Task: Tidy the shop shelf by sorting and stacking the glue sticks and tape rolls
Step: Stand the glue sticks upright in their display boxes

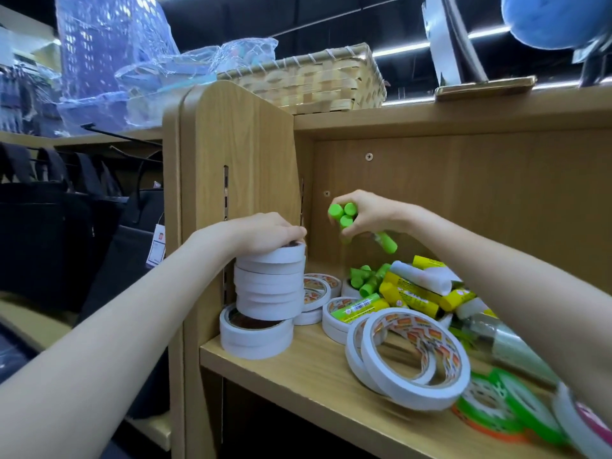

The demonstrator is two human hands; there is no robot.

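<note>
Two bare forearms reach over the wooden shelf [308, 369]. Left hand [265, 231] has its fingers curled down over the top of a tall stack of white tape rolls [270, 281], gripping it. Right hand [366, 212] has fingers closed round a bunch of green glue sticks [342, 213]. Below those fingers lie loose glue sticks [414, 293] and leaning tape rolls [414, 356].

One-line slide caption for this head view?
Left hand steadies a stack of white tape rolls while right hand lifts green glue sticks above the cluttered shelf.
</note>
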